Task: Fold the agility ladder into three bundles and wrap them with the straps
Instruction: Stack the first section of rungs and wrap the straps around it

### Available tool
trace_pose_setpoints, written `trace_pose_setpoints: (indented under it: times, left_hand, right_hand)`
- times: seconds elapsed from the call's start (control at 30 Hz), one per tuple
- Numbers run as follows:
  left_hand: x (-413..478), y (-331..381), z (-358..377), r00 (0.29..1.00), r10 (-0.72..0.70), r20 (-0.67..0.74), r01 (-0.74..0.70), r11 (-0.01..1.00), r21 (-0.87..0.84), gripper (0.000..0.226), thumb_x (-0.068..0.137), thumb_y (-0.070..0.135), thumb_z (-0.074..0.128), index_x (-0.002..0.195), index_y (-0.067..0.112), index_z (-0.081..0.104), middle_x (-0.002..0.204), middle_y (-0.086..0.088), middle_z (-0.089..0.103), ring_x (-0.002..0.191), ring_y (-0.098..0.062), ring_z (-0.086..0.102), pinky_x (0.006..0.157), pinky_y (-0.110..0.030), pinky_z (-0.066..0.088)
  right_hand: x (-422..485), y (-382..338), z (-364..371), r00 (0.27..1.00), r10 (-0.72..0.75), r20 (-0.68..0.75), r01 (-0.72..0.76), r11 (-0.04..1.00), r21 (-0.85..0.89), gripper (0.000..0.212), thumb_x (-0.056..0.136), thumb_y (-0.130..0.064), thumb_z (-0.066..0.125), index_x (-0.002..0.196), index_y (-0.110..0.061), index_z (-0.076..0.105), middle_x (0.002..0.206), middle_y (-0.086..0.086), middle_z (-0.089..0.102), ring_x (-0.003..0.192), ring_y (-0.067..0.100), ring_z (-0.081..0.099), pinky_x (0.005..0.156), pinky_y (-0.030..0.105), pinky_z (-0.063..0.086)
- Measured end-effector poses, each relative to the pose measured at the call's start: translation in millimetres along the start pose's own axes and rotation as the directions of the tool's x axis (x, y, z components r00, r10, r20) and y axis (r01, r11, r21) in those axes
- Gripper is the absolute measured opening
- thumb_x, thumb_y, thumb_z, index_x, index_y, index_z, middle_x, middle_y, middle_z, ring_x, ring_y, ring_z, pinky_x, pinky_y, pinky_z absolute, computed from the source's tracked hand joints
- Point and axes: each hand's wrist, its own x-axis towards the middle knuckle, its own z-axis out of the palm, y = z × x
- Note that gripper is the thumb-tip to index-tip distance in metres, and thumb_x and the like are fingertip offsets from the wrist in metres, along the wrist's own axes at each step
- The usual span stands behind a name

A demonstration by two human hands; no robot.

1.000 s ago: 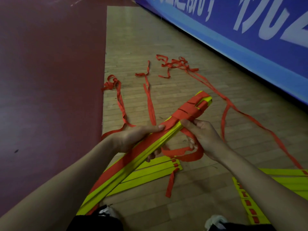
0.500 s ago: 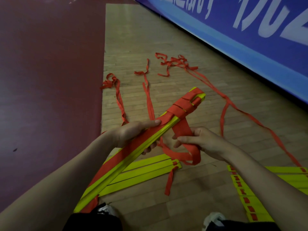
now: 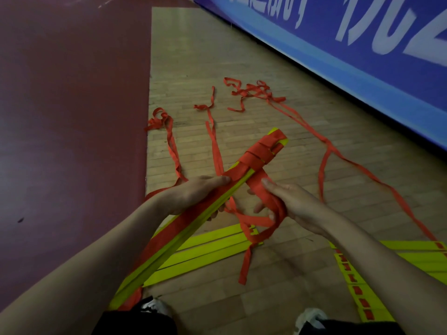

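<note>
A bundle of yellow ladder rungs (image 3: pixel 183 240) slants from lower left to upper right, its far end bound in several turns of red strap (image 3: pixel 262 151). My left hand (image 3: pixel 193 194) grips the bundle at its middle, thumb on top. My right hand (image 3: pixel 292 204) holds a wide loop of the red strap (image 3: pixel 261 221) just right of the bundle, thumb lying along the strap. The strap's loose end (image 3: pixel 246 264) dangles toward the floor.
A second stack of yellow rungs (image 3: pixel 205 252) lies on the wooden floor under the bundle, a third (image 3: pixel 396 262) at the right. Long red straps (image 3: pixel 326 146) trail across the floor toward a blue banner (image 3: pixel 362 56). Dark red flooring (image 3: pixel 72 117) lies left. My shoes (image 3: pixel 154 308) are below.
My right hand has come from under the bundle, carrying the strap loop outward and up over the right side. The left hand and the bundle have barely shifted.
</note>
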Motion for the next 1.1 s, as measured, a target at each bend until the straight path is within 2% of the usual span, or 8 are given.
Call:
trace_pose_setpoints:
  times: [0.23, 0.43, 0.6, 0.7, 0.8, 0.9, 1.03, 1.1]
  left_hand:
    - [8, -6, 10, 0.989, 0.129, -0.072, -0.092, 0.919, 0.384, 0.034, 0.103, 0.036, 0.039, 0.099, 0.006, 0.054, 0.072, -0.012, 0.060, 0.055, -0.024, 0.057, 0.051, -0.030, 0.048]
    - [10, -13, 35, 0.862, 0.478, -0.167, -0.034, 0.383, 0.923, 0.038, 0.102, 0.047, 0.027, 0.113, 0.015, 0.044, 0.095, -0.015, 0.066, 0.087, -0.038, 0.062, 0.060, -0.039, 0.040]
    - [17, -20, 51, 0.717, 0.681, -0.148, 0.056, 0.155, 0.986, 0.045, 0.096, 0.043, 0.033, 0.121, 0.013, 0.057, 0.077, -0.012, 0.062, 0.057, -0.033, 0.063, 0.043, -0.032, 0.032]
    - [25, -35, 55, 0.656, 0.749, -0.089, 0.013, 0.106, 0.994, 0.050, 0.088, 0.043, 0.035, 0.121, 0.014, 0.058, 0.070, -0.014, 0.058, 0.047, -0.032, 0.057, 0.040, -0.029, 0.040]
    - [22, -31, 54, 0.741, 0.662, -0.112, -0.024, 0.193, 0.981, 0.065, 0.093, 0.056, 0.026, 0.146, 0.019, 0.036, 0.103, -0.018, 0.057, 0.080, -0.039, 0.062, 0.062, -0.039, 0.046]
    - [10, -22, 50, 0.820, 0.558, -0.129, -0.191, 0.478, 0.857, 0.075, 0.089, 0.062, 0.044, 0.147, 0.017, 0.027, 0.124, -0.013, 0.052, 0.105, -0.036, 0.058, 0.082, -0.042, 0.047]
    - [5, -2, 33, 0.932, 0.343, -0.120, -0.295, 0.907, 0.300, 0.063, 0.076, 0.047, 0.076, 0.127, 0.023, 0.047, 0.105, -0.010, 0.066, 0.083, -0.026, 0.067, 0.080, -0.041, 0.055]
    - [2, 5, 25, 0.947, 0.300, -0.112, -0.301, 0.954, 0.011, 0.042, 0.082, 0.040, 0.073, 0.117, 0.023, 0.057, 0.103, -0.013, 0.068, 0.077, -0.024, 0.065, 0.076, -0.043, 0.055]
  right_hand:
    - [0, 1, 9, 0.995, -0.047, -0.085, 0.030, 0.982, -0.184, 0.026, 0.098, -0.010, 0.051, 0.080, -0.002, 0.067, 0.056, 0.003, 0.065, 0.037, 0.005, 0.050, 0.040, 0.015, 0.037]
    - [5, -3, 28, 0.957, -0.135, -0.258, 0.050, 0.950, -0.309, 0.059, 0.102, -0.032, 0.042, 0.048, -0.012, 0.052, 0.042, -0.001, 0.049, 0.041, 0.009, 0.046, 0.053, 0.027, 0.036]
    - [9, -11, 27, 0.874, -0.033, -0.484, -0.031, 0.992, -0.124, 0.060, 0.085, -0.061, 0.055, 0.060, -0.007, 0.062, 0.047, 0.002, 0.046, 0.044, 0.013, 0.048, 0.051, 0.027, 0.036]
    - [9, -8, 29, 0.845, 0.080, -0.529, -0.023, 0.993, 0.113, 0.040, 0.086, -0.045, 0.066, 0.058, -0.017, 0.060, 0.049, -0.003, 0.046, 0.045, 0.010, 0.046, 0.044, 0.021, 0.033]
    - [6, -10, 28, 0.873, 0.124, -0.472, -0.008, 0.971, 0.240, 0.044, 0.088, -0.034, 0.067, 0.049, -0.022, 0.052, 0.036, -0.011, 0.039, 0.030, 0.002, 0.037, 0.034, 0.015, 0.028]
    - [2, -14, 29, 0.915, 0.081, -0.395, 0.019, 0.970, 0.242, 0.054, 0.088, -0.033, 0.065, 0.041, -0.021, 0.041, 0.035, -0.006, 0.030, 0.029, 0.006, 0.026, 0.035, 0.021, 0.021]
    - [-4, -19, 34, 0.966, -0.010, -0.257, 0.081, 0.960, 0.268, 0.048, 0.090, -0.030, 0.059, 0.045, -0.016, 0.058, 0.033, -0.006, 0.031, 0.027, 0.004, 0.025, 0.035, 0.018, 0.015]
    - [-3, -20, 35, 0.983, -0.035, -0.180, 0.083, 0.961, 0.263, 0.035, 0.090, -0.031, 0.059, 0.063, -0.011, 0.068, 0.036, -0.003, 0.026, 0.029, 0.006, 0.021, 0.038, 0.019, 0.012]
